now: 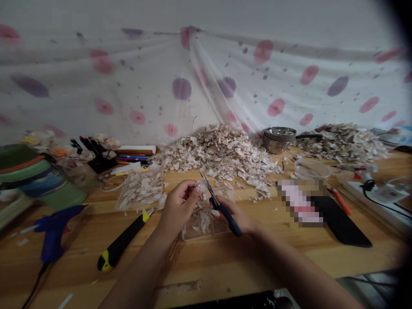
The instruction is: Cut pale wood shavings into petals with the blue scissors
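My right hand (230, 212) grips a pair of scissors (227, 213) by the dark blue handles. Their blades point up and away, parted slightly at the tips. Just left of the blades, my left hand (180, 204) is closed in a pinch of thumb and fingers; whatever lies between the fingertips is too small to make out. Below both hands is a clear divided plastic box (193, 236) with pale, thin flakes in its compartments, partly hidden by the hands. Behind them rises a large heap of the same whitish-brown flakes (222, 148).
A second clear box of flakes (141, 189) stands left, near a black-and-yellow utility knife (124, 240) and a blue glue gun (53, 231). Metal bowls (278, 139) and another flake heap (347, 141) are behind right. A power strip (376, 199) and black flat object (343, 221) lie right.
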`<state>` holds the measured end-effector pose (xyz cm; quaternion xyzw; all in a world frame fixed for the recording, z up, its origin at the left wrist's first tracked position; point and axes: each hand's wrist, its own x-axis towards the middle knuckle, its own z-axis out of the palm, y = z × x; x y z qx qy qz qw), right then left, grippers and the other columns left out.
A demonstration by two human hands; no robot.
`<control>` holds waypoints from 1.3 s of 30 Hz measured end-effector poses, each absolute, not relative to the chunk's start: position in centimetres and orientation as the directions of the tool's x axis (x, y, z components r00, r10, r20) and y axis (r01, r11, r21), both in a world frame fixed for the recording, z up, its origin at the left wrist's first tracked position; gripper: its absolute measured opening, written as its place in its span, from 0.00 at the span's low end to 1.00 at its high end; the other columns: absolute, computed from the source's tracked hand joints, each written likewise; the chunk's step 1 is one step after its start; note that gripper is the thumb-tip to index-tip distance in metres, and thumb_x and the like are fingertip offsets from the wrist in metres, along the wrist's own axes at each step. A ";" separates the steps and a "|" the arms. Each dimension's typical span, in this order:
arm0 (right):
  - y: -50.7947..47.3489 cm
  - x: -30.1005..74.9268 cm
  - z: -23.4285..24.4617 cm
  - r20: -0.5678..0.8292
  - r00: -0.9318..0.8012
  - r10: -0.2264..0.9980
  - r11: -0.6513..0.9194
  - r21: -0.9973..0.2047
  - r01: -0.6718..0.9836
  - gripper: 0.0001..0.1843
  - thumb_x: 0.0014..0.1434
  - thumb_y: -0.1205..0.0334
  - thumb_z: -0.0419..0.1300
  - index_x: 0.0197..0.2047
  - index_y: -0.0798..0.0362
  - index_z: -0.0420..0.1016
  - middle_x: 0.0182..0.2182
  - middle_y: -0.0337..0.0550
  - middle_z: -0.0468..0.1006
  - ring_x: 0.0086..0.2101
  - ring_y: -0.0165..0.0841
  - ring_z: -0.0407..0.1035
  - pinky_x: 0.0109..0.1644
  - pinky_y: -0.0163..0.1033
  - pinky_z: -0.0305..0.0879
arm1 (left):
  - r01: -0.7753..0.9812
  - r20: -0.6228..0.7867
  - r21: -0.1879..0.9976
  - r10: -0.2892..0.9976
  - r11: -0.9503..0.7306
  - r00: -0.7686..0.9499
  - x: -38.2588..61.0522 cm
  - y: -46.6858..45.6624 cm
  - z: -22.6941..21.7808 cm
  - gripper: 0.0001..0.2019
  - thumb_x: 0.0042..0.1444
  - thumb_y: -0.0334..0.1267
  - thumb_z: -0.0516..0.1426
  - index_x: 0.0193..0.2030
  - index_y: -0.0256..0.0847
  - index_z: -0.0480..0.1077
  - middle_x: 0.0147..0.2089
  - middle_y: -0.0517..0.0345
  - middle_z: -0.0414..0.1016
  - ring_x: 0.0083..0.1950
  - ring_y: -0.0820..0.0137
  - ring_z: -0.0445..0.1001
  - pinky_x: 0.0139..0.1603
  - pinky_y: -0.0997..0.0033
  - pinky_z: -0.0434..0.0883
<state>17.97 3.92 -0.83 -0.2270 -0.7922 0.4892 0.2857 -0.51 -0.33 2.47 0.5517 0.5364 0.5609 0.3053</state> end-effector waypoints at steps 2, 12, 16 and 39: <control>3.9 18.0 -0.8 0.226 -0.738 0.636 0.422 -0.902 0.088 0.24 0.59 0.37 0.51 0.39 0.52 0.63 0.33 0.42 0.66 0.35 0.34 0.62 0.41 0.41 0.62 | 0.244 0.291 0.940 0.934 -0.239 -0.206 -0.5 -0.4 2.4 0.13 0.56 0.47 0.56 0.40 0.39 0.70 0.27 0.62 0.68 0.27 0.74 0.67 0.29 0.74 0.65; 4.0 18.0 -0.6 0.206 -0.741 0.639 0.411 -0.906 0.102 0.24 0.59 0.37 0.51 0.38 0.53 0.63 0.33 0.42 0.65 0.36 0.34 0.61 0.42 0.40 0.61 | 0.246 0.285 0.941 0.937 -0.233 -0.202 -0.7 -0.3 2.7 0.14 0.55 0.47 0.57 0.40 0.38 0.70 0.26 0.62 0.69 0.27 0.73 0.67 0.29 0.75 0.65; 4.3 18.2 -0.4 0.191 -0.748 0.636 0.391 -0.915 0.099 0.26 0.57 0.36 0.53 0.35 0.54 0.63 0.31 0.40 0.63 0.33 0.32 0.59 0.40 0.39 0.59 | 0.236 0.278 0.945 0.939 -0.228 -0.204 -0.7 -0.4 3.0 0.14 0.55 0.47 0.57 0.39 0.38 0.70 0.26 0.61 0.69 0.27 0.73 0.68 0.28 0.74 0.66; 4.8 19.0 1.5 0.114 -0.763 0.636 0.337 -0.931 0.141 0.30 0.50 0.32 0.57 0.24 0.54 0.59 0.20 0.33 0.56 0.22 0.24 0.49 0.23 0.31 0.49 | 0.237 0.284 0.943 0.935 -0.232 -0.212 -0.6 -0.6 3.7 0.10 0.54 0.44 0.57 0.36 0.39 0.69 0.24 0.63 0.68 0.25 0.74 0.67 0.27 0.75 0.64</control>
